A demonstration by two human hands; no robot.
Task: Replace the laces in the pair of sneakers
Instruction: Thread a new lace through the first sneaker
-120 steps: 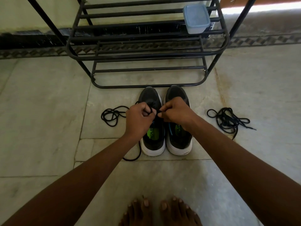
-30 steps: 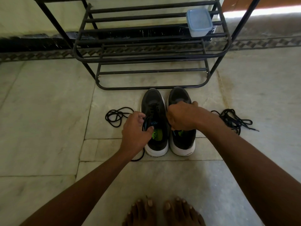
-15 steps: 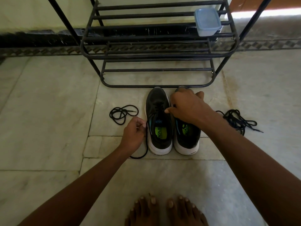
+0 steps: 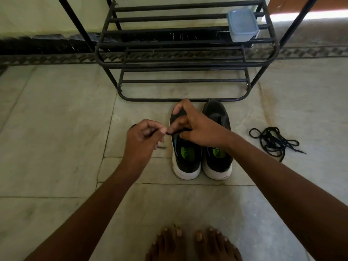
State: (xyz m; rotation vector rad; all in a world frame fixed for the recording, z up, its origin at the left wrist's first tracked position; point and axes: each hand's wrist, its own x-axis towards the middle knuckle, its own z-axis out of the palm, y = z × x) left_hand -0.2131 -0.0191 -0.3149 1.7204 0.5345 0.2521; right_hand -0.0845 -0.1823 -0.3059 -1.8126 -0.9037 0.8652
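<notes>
Two black sneakers with white soles stand side by side on the floor, the left sneaker (image 4: pixel 186 161) and the right sneaker (image 4: pixel 218 161). My left hand (image 4: pixel 141 142) is just left of the left sneaker and pinches the tip of a black lace (image 4: pixel 168 132) between thumb and fingers. The rest of that lace is mostly hidden behind this hand. My right hand (image 4: pixel 199 129) lies over the left sneaker's front. Its index finger is stretched onto the toe, and its thumb and other fingers grip the upper by the eyelets. A second black lace (image 4: pixel 273 141) lies bundled on the floor to the right.
A black metal shoe rack (image 4: pixel 180 53) stands right behind the sneakers, with a lidded plastic box (image 4: pixel 242 25) on its right end. My bare feet (image 4: pixel 192 243) are at the bottom edge. Pale stone floor tiles (image 4: pixel 56 138) spread around.
My right hand has shifted from the right sneaker onto the left sneaker. My left hand has risen from the floor beside the shoe and now pinches the lace tip by the eyelets.
</notes>
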